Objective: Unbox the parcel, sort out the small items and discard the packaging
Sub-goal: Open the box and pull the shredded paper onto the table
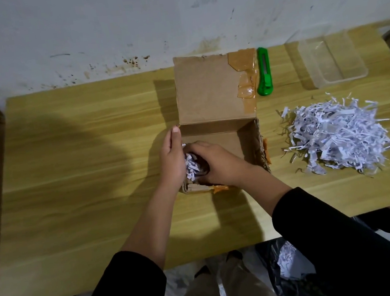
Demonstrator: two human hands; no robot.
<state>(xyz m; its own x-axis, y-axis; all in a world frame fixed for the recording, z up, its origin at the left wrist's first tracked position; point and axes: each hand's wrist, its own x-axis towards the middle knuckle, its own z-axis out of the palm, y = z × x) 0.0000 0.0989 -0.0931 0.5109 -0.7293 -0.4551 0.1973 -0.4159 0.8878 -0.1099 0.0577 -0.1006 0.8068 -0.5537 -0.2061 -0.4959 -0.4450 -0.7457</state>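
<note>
Centre frame, in box: right hand fingers curled round shred; left hand thumb straight at rim, fingers hidden, grip unclear. Risk: small items snagged in shred, dumped onto pile.

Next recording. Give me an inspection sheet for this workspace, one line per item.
Surface: light wooden table, partly in shadow on the left.
Job's things: open brown cardboard box, flap folded back, brown tape peeling. A few white paper shreds lie inside. A loose pile of white shredded paper sits to its right. A clear plastic container is at the far right and looks empty.
Clutter: green plastic utility knife lying beside the flap.
Hands: left hand at the box's left wall. Right hand reaches inside, fingers curled among the shreds. Both grips are hidden.
Cables: nothing seen.
Surroundings: stained white wall behind. A black bag holding shreds sits below the table edge.
</note>
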